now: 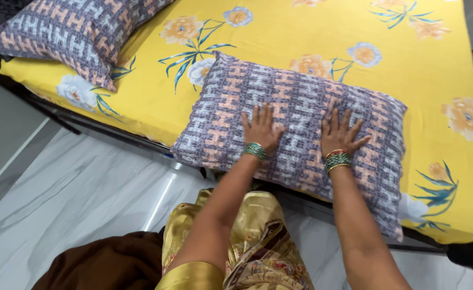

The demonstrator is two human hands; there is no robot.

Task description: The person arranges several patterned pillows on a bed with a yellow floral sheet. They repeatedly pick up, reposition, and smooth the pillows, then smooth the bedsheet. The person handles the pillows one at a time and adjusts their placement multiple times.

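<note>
**Pillow near the bed edge, both palms flat on it**

Pillow (293, 126) is my landmark in the head view, the only view I have. It lies on the yellow floral sheet (301, 37), its near long side right at the mattress edge and its near right corner apparently hanging past it, above the marble floor (75, 188).

Risk as I judge it: with so much of the pillow at the brink, a push toward the near side, or weight pressed on that overhanging corner, could tip it off onto the floor. A sideways shove could also drag and wrinkle the sheet beneath it.

Left hand (262, 130) rests palm down on the pillow's middle, fingers (263, 114) straight and close together, gripping nothing. Right hand (341, 134) lies flat just to the right of it, fingers (339, 119) spread apart, thumb out toward the pillow's right end; it clamps nothing either. Bangles (337, 159) sit on both wrists at the pillow's near edge.

A second pillow (75, 32) in the same print lies well apart, beyond the landmark's far left corner.
</note>
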